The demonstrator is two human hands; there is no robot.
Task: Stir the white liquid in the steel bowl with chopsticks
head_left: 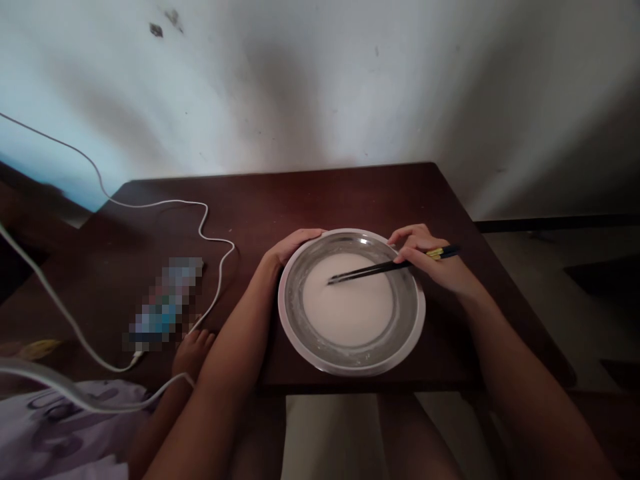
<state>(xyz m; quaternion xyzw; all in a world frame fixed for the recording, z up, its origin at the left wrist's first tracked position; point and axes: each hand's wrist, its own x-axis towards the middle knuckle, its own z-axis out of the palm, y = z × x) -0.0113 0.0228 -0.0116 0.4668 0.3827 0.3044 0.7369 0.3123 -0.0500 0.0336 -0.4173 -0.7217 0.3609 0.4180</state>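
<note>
A shiny metal bowl (pixel 413 323) stands near the front edge of a dark wooden table (pixel 320 200). It holds a white liquid batter (pixel 347 303). My left hand (pixel 293 243) curls around the bowl's far left rim. My right hand (pixel 425 257) is closed on a pair of dark chopsticks (pixel 375 269) with yellow-banded tops. Their tips dip into the white liquid left of the bowl's centre.
A white cable (pixel 207 230) snakes across the left side of the table to a phone (pixel 167 303) lying flat. Another person's small hand (pixel 193 353) rests at the table's front left edge, next to a pale patterned cloth (pixel 60 427). A wall rises behind the table.
</note>
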